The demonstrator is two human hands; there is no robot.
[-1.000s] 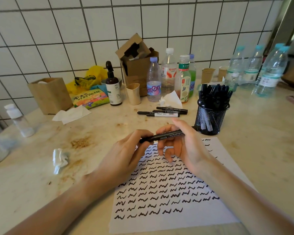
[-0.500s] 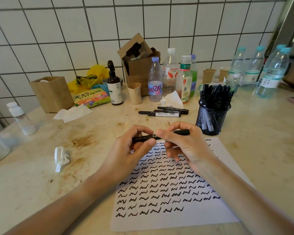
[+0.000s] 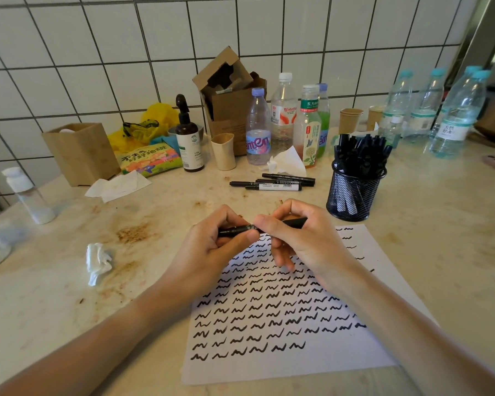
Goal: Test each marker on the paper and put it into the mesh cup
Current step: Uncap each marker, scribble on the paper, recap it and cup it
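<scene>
Starting at the far left, a white-capped spray bottle [image 3: 26,195] stands by the counter's edge, then a wooden box [image 3: 82,154] and, near it, a crumpled tissue [image 3: 97,262] on the stained counter [image 3: 440,224]. Further right lie a snack pack [image 3: 149,160] printed with Chinese characters, a dark pump bottle [image 3: 189,141] and an open cardboard carton [image 3: 230,98]. Beside the carton stand drink bottles: one labelled "amen" [image 3: 258,130], one reading "Wahaha" [image 3: 283,115], and a green-capped tea bottle [image 3: 310,124] with Chinese script. Three spare markers [image 3: 272,184] lie flat just in front of them.

At centre, the left hand [image 3: 209,252] is closed around one end of a black marker [image 3: 237,230], held level above the top of the paper [image 3: 283,364]; the right hand [image 3: 306,238] pinches the other end between thumb and fingers. Rows of black squiggles cover most of the sheet.

Right of the hands, touching the sheet's far corner, sits the black mesh cup [image 3: 355,195], packed with upright markers. Water bottles [image 3: 457,115] with blue caps stand at far right, their labels too small to read.
</scene>
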